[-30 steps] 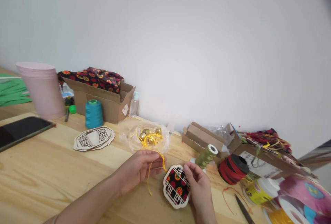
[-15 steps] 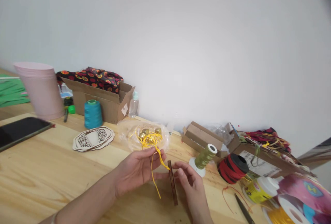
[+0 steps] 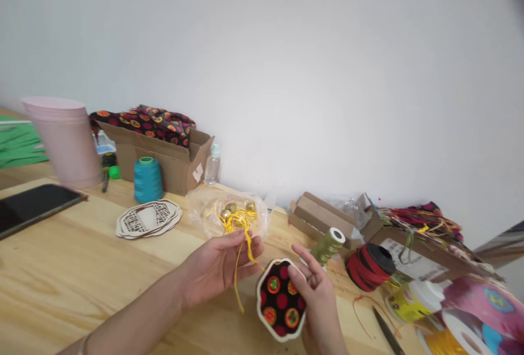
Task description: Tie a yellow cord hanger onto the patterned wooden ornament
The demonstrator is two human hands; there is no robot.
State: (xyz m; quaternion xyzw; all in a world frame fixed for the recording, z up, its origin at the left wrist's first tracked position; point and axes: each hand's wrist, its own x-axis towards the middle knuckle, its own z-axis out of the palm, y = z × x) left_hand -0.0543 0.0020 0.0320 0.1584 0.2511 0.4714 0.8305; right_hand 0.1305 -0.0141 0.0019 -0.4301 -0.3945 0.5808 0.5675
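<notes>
My left hand [image 3: 223, 267] pinches a yellow cord [image 3: 249, 246] between thumb and fingers, with a loose end hanging down below it. The cord runs toward the top edge of a scallop-edged plaque [image 3: 282, 300], which has a pale rim and dark cloth printed with red and orange rounds. My right hand [image 3: 317, 292] grips the plaque at its right side, thumb on the patterned face, index finger raised. Just behind my left fingers sits a clear plastic bag [image 3: 200, 216] holding gold bells [image 3: 250, 207] and tangled yellow cord.
At left stand a phone [image 3: 36, 207], a pink bin [image 3: 67, 142], a teal thread cone [image 3: 148, 180] and cut wooden plaques [image 3: 149, 219]. On the right are an olive spool [image 3: 327, 246], a red-black spool [image 3: 369, 267], a glue bottle [image 3: 413, 297] and a dark blade-like tool [image 3: 387, 330].
The plaque has turned from edge-on to show its patterned face. My right hand has shifted its hold, with the index finger now lifted. My left hand still pinches the cord.
</notes>
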